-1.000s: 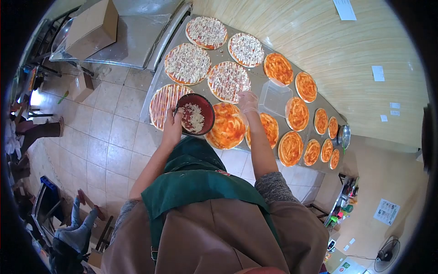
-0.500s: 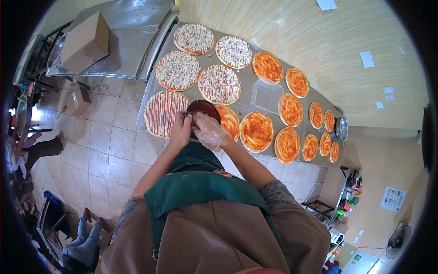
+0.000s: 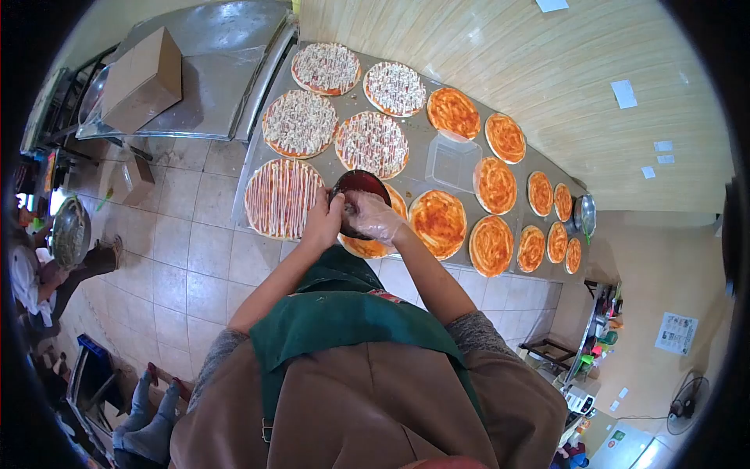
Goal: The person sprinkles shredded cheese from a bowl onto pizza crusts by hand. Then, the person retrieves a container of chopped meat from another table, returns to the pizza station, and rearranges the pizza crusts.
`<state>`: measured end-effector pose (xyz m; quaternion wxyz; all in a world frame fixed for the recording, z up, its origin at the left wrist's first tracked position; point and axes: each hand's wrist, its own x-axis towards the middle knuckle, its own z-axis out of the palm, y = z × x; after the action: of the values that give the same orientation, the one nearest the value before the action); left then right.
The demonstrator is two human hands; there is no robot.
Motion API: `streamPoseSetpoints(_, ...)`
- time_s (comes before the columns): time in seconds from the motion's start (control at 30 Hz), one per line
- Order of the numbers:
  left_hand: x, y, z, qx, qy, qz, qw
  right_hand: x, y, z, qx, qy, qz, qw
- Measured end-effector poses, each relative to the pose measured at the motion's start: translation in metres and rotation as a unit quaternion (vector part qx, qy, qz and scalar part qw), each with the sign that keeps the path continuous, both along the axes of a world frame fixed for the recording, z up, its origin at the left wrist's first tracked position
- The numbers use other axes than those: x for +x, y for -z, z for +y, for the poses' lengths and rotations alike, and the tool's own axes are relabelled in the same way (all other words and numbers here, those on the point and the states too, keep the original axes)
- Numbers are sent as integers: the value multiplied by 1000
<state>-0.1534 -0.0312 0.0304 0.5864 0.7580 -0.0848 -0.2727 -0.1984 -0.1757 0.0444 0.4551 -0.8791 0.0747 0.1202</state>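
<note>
My left hand [image 3: 322,223] grips the rim of a dark bowl [image 3: 359,181] with a red inside, held over the table's near edge. Inside the bowl is my gloved right hand [image 3: 373,216]; its fingertips and whatever they touch are hidden. Left of the bowl lies a pizza base with pale stripes [image 3: 283,199]. Beyond it sit several pizzas with crumbly white topping, one of them [image 3: 372,144] just behind the bowl. A sauced base [image 3: 367,248] shows partly under the bowl, and another [image 3: 437,224] lies to its right.
A clear plastic container [image 3: 453,162] stands among several sauced bases on the metal table [image 3: 418,172]. A metal bowl [image 3: 585,214] is at the table's right end. At the left are a cardboard box [image 3: 144,82] and a person holding a round tray [image 3: 70,232].
My right hand has come from over the table into the bowl. The bowl and my left hand have shifted slightly right. At the left, a person with a round tray has come into fuller view.
</note>
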Motion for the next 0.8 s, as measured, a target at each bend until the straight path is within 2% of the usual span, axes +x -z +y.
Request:
streamPoseSetpoints(0.17, 0, 30, -5, 0, 8, -22, 1000, 7, -29, 5, -2, 9, 42, 999)
streamPoseSetpoints(0.23, 2, 27, -5, -4, 4, -10, 1000, 5, 20, -14, 66, 16, 0, 998)
streamPoseSetpoints(0.3, 7, 14, -4, 7, -2, 8, 1000, 5, 28, -22, 47, 48, -6, 998)
streamPoseSetpoints(0.37, 11, 11, -5, 13, -6, 10, 1000, 9, -7, -16, -57, 103, 23, 993)
streamPoseSetpoints(0.47, 15, 12, -6, 6, -10, 5, 1000, 16, -20, -13, 134, 262, 139, 945)
streamPoseSetpoints(0.53, 18, 12, -7, -16, -13, 17, 1000, 19, -10, -23, 36, 182, 74, 980)
streamPoseSetpoints(0.6, 21, 14, -7, 1, -13, 1, 1000, 20, -16, -27, -87, 101, -6, 991)
streamPoseSetpoints(0.7, 23, 19, -3, -7, -16, -11, 1000, 14, 31, -42, -54, 140, -57, 987)
streamPoseSetpoints(0.8, 27, 13, -1, -14, -10, 4, 1000, 25, -29, -25, -27, 182, 104, 977)
